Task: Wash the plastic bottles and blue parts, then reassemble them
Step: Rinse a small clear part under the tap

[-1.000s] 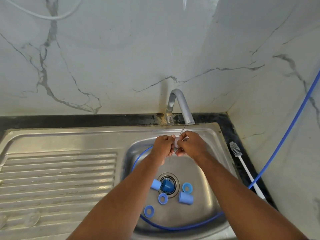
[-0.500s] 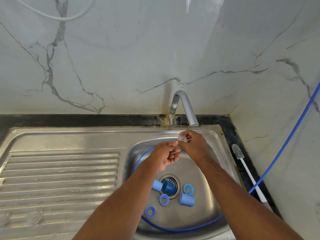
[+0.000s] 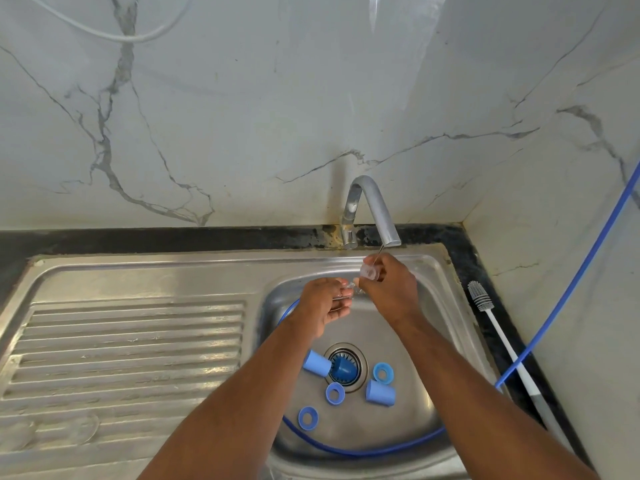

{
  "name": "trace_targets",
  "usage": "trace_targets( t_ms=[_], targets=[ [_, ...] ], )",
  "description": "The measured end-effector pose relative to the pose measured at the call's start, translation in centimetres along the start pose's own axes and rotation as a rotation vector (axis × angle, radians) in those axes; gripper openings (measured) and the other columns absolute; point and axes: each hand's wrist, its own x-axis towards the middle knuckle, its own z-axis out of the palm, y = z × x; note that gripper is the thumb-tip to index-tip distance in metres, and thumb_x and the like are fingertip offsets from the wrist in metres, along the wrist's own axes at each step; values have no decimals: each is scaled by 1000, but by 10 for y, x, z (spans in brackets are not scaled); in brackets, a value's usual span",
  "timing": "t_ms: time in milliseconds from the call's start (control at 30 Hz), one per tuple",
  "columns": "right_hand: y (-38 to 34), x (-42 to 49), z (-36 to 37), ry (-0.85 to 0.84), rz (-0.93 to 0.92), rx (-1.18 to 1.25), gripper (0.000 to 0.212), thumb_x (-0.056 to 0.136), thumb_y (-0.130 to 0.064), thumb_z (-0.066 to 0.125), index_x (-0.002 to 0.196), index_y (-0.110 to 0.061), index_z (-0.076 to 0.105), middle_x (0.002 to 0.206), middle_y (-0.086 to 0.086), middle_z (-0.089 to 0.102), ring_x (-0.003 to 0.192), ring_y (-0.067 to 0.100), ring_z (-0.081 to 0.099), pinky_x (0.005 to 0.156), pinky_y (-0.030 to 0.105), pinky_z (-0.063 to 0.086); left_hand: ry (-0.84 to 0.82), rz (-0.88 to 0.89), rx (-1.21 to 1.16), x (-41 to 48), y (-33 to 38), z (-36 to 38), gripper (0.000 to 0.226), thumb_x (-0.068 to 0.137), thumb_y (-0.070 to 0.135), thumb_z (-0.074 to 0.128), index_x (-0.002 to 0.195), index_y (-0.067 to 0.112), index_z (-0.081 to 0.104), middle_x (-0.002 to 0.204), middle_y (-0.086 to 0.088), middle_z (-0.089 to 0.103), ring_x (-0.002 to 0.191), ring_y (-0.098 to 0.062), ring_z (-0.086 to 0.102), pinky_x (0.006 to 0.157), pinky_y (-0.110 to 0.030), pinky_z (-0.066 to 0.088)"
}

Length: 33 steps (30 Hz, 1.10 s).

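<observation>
Nearest us, the blue hose [image 3: 363, 452] is curving along the front of the sink [image 3: 408, 424]; just beyond it the blue parts [image 3: 380, 393] are lying loose on the basin floor around the drain [image 3: 361, 358], three rings, two cups and a dome sitting in the strainer; all are waiting unwashed, we are judging.

Higher up, our left hand [image 3: 325, 303] is lying palm up with fingers loosely spread, gripping nothing we can make out; our right hand [image 3: 388, 292] is pinching the clear bottle [image 3: 370, 271] in its fingertips, right under the thin stream from the tap [image 3: 374, 209].

We are rinsing, then; the bottle is looking small and wet, so we are wanting a firm pinch, its mouth turning into the stream, and the left palm waiting beneath as a catch.

The spout is sitting just above our knuckles and the back rim is close, so lifting room is tight; the drainboard [image 3: 121, 341] to the left is offering a wide surface for setting pieces down; on the right ledge the brush [image 3: 498, 341] is lying with the hose crossing it.
</observation>
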Motion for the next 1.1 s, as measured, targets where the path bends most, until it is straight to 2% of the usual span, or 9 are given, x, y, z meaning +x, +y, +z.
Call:
trace_targets(
  t_ms=[133,267,400,500,600,733,800,933,1100],
  targets=[
    [2,1,0,-78,-37,-32,32,78,-13,81,98,-26,58,91,-10,66,85,6,63,74,25,52,-56,-63,-38,-6,3,5,38,104,41,53,109,6,68,95,-15,77,83,-26,74,73,-37,62],
    [13,-4,-5,-68,-41,-37,29,83,-23,78,94,-28,52,87,-8,68,83,9,67,71,29,56,-208,-47,-42,-14,8,15,24,101,21,62,118,5,66,102,-15,76,91,-26,74,75,-37,62],
    [27,-11,-10,-112,54,-3,26,84,-29,79,86,-21,55,85,-6,68,83,12,66,70,27,53,-208,72,69,-15,3,21,22,93,2,68,115,5,70,108,-17,75,100,-27,74,76,-34,61],
    [36,-17,-12,-78,65,-53,33,88,-47,73,78,-20,57,72,-5,64,73,14,63,70,35,54,-241,100,72,-18,-3,20,22,94,-4,64,113,2,71,107,-16,75,101,-25,72,85,-32,59],
    [43,-25,-16,-48,50,-61,30,84,-42,78,76,-21,58,72,-7,64,72,12,62,72,38,55,-234,144,120,-25,-9,22,20,94,-4,63,111,4,71,105,-14,75,97,-20,72,81,-27,60],
    [49,-43,-22,-33,31,-25,26,82,-31,81,83,-27,56,78,-12,66,75,4,64,72,30,55,-203,133,68,-37,-20,25,36,91,-9,66,127,-6,59,118,-24,69,97,-24,73,80,-27,61],
    [51,-54,-29,-47,14,17,30,82,-27,82,97,-32,57,84,-16,67,77,-3,64,71,20,53,-228,80,14,-45,-27,27,28,94,-2,65,120,-8,62,112,-23,70,92,-21,73,78,-25,61],
    [64,-67,-45,-97,-43,-15,26,80,-20,82,103,-22,69,96,-9,72,90,6,67,84,28,56,-240,-13,-106,-57,-45,33,22,101,16,60,103,-4,68,89,-17,75,83,-23,75,75,-30,62],
    [81,-84,-69,-171,-31,3,31,79,-21,82,107,-30,72,107,-14,71,102,6,64,91,27,53,-254,-137,-31,-70,-65,54,21,97,11,65,103,-9,69,94,-22,73,93,-31,74,77,-33,62]
  ],
)
